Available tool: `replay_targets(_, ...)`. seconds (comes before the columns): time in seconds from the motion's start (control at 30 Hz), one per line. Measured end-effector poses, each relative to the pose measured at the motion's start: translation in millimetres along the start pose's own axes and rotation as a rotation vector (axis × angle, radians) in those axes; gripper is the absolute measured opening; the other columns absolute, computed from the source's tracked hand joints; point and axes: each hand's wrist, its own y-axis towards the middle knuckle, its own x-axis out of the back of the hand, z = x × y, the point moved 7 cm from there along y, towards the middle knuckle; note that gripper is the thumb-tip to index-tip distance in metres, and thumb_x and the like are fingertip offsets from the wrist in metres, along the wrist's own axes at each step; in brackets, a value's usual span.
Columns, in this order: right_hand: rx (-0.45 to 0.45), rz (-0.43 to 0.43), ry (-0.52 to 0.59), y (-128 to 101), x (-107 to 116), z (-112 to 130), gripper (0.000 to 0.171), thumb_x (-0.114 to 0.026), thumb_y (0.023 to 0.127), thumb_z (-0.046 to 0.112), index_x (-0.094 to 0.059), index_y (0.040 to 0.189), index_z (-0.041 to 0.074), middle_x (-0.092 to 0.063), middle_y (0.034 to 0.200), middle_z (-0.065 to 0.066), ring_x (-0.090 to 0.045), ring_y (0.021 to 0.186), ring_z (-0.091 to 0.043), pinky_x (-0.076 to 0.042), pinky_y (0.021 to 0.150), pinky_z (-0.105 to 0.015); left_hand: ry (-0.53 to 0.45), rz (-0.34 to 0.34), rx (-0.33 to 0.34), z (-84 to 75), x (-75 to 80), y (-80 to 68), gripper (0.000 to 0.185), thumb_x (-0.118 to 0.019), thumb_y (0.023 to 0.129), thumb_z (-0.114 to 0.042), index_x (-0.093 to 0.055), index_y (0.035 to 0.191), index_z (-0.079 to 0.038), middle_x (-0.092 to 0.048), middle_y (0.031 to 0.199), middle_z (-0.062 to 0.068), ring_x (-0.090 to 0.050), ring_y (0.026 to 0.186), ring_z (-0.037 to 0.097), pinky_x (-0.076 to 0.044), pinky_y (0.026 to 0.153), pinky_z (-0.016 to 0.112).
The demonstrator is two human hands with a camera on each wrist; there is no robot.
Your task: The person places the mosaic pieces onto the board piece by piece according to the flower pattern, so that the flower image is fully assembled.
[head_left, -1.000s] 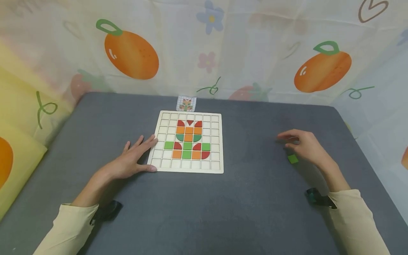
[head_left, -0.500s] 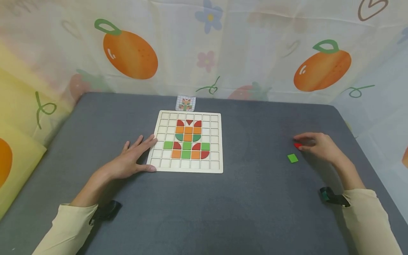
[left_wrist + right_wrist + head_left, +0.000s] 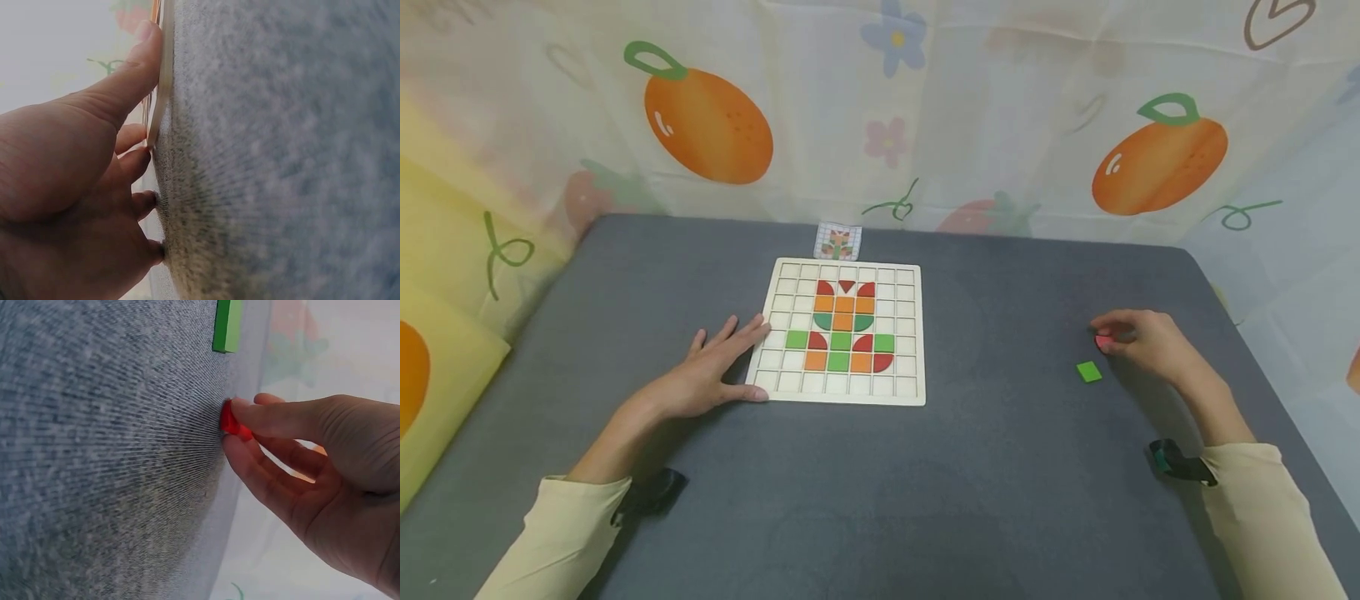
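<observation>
My left hand (image 3: 703,375) rests with fingers spread at the left edge of a pale wooden grid board (image 3: 910,387). Its thumb lies on the board's near left corner, as the left wrist view also shows. Red, orange and green flat tiles fill the board's middle in a flower-like pattern. Far to the right, my right hand (image 3: 1153,342) pinches a small red tile (image 3: 230,419) between thumb and fingertips, low at the table surface. Fingers cover part of that tile, so its full shape is hidden. A light green square tile (image 3: 1088,372) lies just left and nearer.
Behind the board lies a small printed card (image 3: 838,242) with a similar flower pattern. The dark grey table (image 3: 985,500) meets a fruit-printed curtain (image 3: 985,100) at its back edge. Each wrist wears a dark band.
My right hand has moved right, from beside the green tile to the red tile, and its fingers have closed on it. The left hand and board stay in place.
</observation>
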Motion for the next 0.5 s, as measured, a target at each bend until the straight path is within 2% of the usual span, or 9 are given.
replay_targets(0.2, -0.021, 0.032, -0.012, 2, 0, 1, 0.030, -0.073, 0.086, 0.003, -0.068, 0.114, -0.005, -0.072, 0.093, -0.014, -0.068, 0.090, -0.035, -0.051, 0.075, -0.045, -0.008, -0.002, -0.006, 0.1, -0.4, 0.6, 0.100, -0.076, 0.082, -0.042, -0.020, 0.157, -0.009, -0.010, 0.163, 0.017, 0.005, 0.147, 0.046, 0.012, 0.109, 0.066)
replay_targets(0.37, 0.043, 0.019, -0.054, 7, 3, 11, 0.030, -0.073, 0.082, -0.004, -0.068, 0.112, -0.005, -0.072, 0.089, -0.009, -0.066, 0.087, -0.031, -0.050, 0.071, -0.042, -0.012, -0.002, -0.004, -1.2, 0.3, -0.2, 0.099, -0.076, 0.082, -0.041, -0.020, 0.157, -0.008, -0.010, 0.163, 0.017, 0.005, 0.147, 0.046, 0.012, 0.109, 0.066)
replay_targets(0.5, 0.090, 0.018, -0.049, 13, 3, 26, 0.030, -0.071, 0.082, -0.007, -0.068, 0.112, -0.007, -0.072, 0.088, -0.009, -0.067, 0.086, -0.031, -0.051, 0.072, -0.045, -0.011, -0.001, -0.005, -2.1, 0.2, -0.3, 0.099, -0.076, 0.083, -0.042, -0.020, 0.157, -0.008, -0.010, 0.163, 0.017, 0.005, 0.147, 0.046, 0.012, 0.110, 0.066)
